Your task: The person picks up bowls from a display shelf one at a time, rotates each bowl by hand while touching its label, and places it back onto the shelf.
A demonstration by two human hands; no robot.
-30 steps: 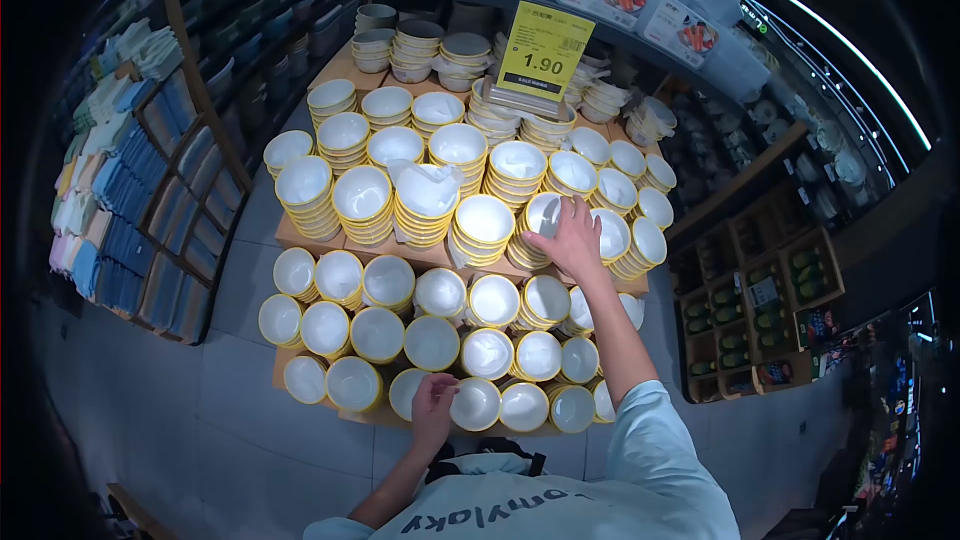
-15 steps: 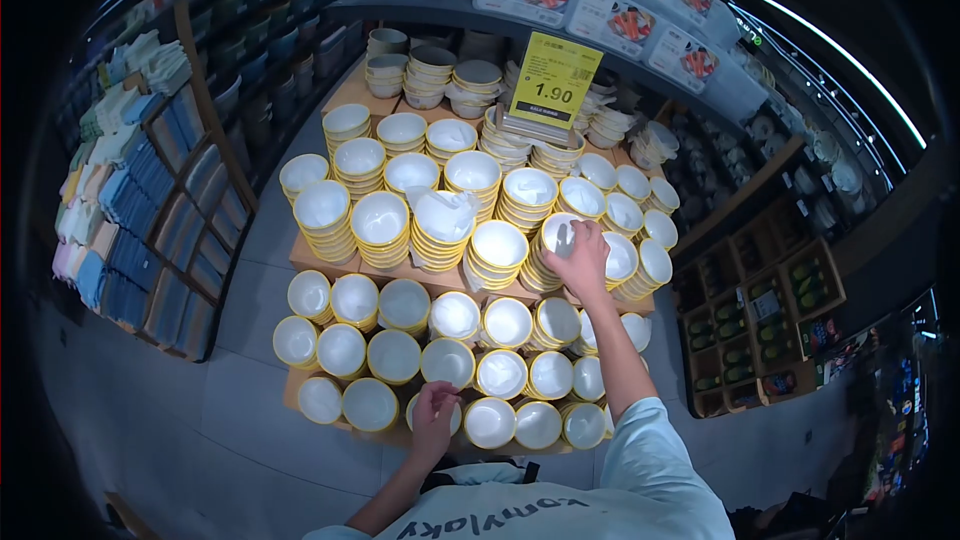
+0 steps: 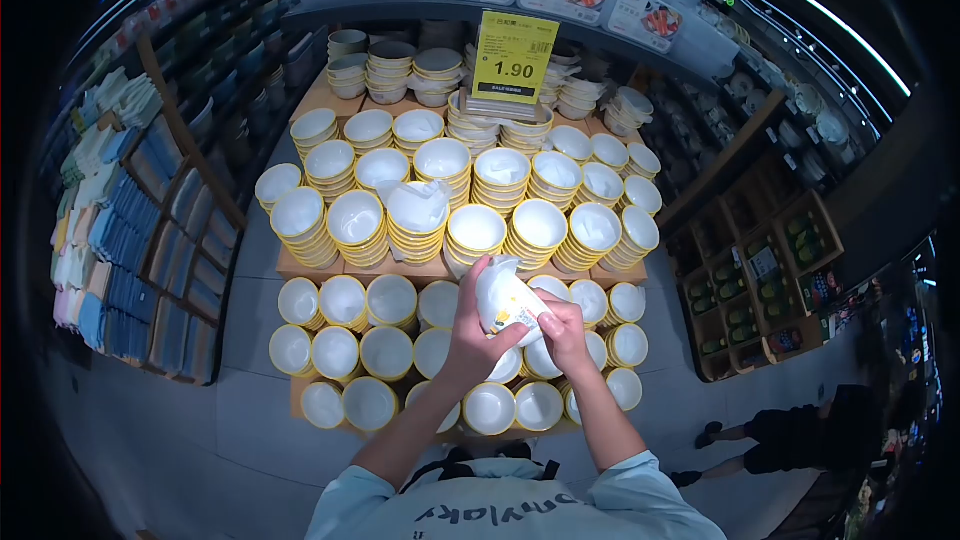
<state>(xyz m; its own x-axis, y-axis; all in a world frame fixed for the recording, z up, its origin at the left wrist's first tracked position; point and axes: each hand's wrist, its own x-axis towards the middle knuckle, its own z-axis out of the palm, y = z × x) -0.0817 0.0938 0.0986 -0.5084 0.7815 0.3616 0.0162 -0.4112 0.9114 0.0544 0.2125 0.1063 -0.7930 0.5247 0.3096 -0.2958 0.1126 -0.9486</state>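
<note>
Both hands hold a white bowl (image 3: pixel 508 302), tipped on its side so that its outer wall with a yellow printed motif faces me. Pale wrapping seems to cling to it. My left hand (image 3: pixel 474 332) clasps the bowl's left side, thumb across the lower part. On the lower right side, my right hand (image 3: pixel 566 336) pinches it with thumb and fingers. Beneath and behind them, stacks of white bowls with yellow rims (image 3: pixel 476 227) stand in rows; the nearest ones are partly hidden by my forearms.
A yellow price sign (image 3: pixel 515 58) reading 1.90 stands behind the stacks. Folded towels (image 3: pixel 130 230) fill a rack on the left. Wooden bins (image 3: pixel 750 290) stand on the right. At lower right, a person's legs (image 3: pixel 740 450) show on the floor.
My right hand has come down from the upper stacks toward me, now with a bowl. My left hand has risen from the front row and joined it on the bowl.
</note>
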